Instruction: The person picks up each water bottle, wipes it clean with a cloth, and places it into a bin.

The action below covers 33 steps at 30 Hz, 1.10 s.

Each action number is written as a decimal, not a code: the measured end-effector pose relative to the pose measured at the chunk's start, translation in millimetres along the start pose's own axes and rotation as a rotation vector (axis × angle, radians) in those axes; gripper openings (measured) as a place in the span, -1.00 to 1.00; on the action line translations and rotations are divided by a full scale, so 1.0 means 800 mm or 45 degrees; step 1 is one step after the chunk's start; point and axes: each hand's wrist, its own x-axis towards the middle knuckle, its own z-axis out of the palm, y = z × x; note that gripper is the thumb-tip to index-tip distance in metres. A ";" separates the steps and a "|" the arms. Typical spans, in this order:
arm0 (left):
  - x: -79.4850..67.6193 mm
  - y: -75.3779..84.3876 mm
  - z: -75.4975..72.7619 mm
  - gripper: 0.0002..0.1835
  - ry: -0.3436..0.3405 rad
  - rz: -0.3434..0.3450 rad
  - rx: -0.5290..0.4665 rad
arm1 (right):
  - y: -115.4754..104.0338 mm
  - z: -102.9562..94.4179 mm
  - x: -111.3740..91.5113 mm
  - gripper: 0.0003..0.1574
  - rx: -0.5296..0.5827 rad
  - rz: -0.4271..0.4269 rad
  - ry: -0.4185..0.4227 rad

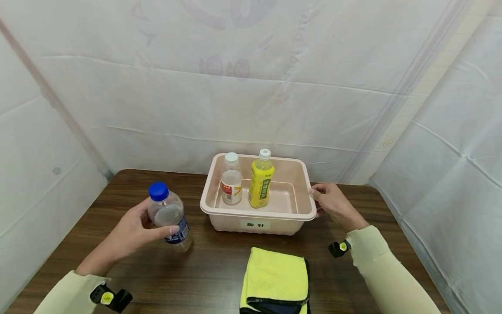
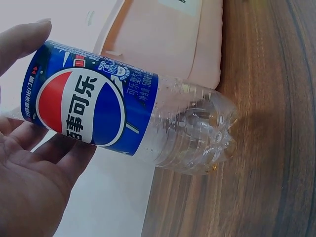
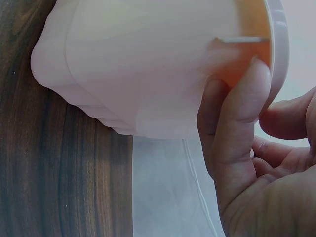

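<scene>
My left hand (image 1: 131, 231) grips a clear plastic cola bottle (image 1: 172, 220) with a blue cap, on the left of the table. The thumb lies across its blue label, and the wrist view shows a red, white and blue round logo on it (image 2: 81, 106). The bottle leans a little, its base close over the wood. On the other side, my right hand (image 1: 333, 203) pinches the right rim of a pale pink plastic basin (image 1: 227, 223), thumb on top and fingers (image 3: 239, 118) under the lip. Inside stand a white-capped clear bottle (image 1: 231, 181) and a yellow-labelled bottle (image 1: 260, 183).
A folded yellow cloth (image 1: 276, 277) with dark edging lies at the front of the brown wooden table (image 1: 188, 283). White sheeting (image 1: 196, 109) hangs behind the table and at both sides. A label (image 1: 255, 224) is stuck on the basin's front.
</scene>
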 end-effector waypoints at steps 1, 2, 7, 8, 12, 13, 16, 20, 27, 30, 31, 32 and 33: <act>0.000 0.001 0.001 -0.33 0.001 0.006 -0.001 | 0.000 0.000 0.000 -0.50 0.000 -0.001 -0.001; 0.000 0.002 0.001 -0.32 0.002 0.010 0.000 | 0.000 0.000 0.000 -0.49 0.002 -0.002 -0.002; -0.001 0.003 0.004 -0.34 0.003 0.023 0.007 | 0.000 -0.001 -0.001 -0.49 0.011 -0.004 -0.007; -0.001 0.003 0.004 -0.34 0.003 0.025 0.008 | -0.001 -0.001 -0.001 -0.49 0.013 -0.005 -0.009; -0.002 0.002 0.005 -0.35 -0.007 0.023 0.007 | 0.000 -0.001 -0.002 -0.49 0.013 -0.009 -0.010; -0.002 0.002 0.006 -0.35 -0.008 0.022 0.005 | 0.000 -0.001 -0.002 -0.49 0.013 -0.009 -0.010; -0.004 0.003 0.006 -0.34 -0.013 0.021 0.007 | 0.001 -0.001 -0.001 -0.50 0.011 -0.008 -0.008; -0.005 0.004 0.008 -0.30 -0.020 0.020 0.015 | 0.000 -0.001 -0.001 -0.51 0.008 -0.011 -0.011; -0.006 0.006 0.010 -0.30 -0.032 0.013 0.022 | 0.000 -0.002 0.000 -0.50 0.008 -0.004 -0.010; -0.006 0.008 0.012 -0.31 -0.040 0.018 0.003 | 0.001 -0.002 0.000 -0.50 0.015 -0.007 -0.013; -0.007 0.008 0.012 -0.31 -0.042 0.022 -0.005 | 0.001 -0.001 0.000 -0.50 0.017 -0.008 -0.015; -0.007 0.009 0.013 -0.31 -0.045 0.026 -0.015 | 0.001 -0.001 0.001 -0.50 0.017 -0.009 -0.016; -0.007 0.009 0.013 -0.31 -0.046 0.033 -0.026 | 0.001 -0.001 0.001 -0.50 0.019 -0.008 -0.016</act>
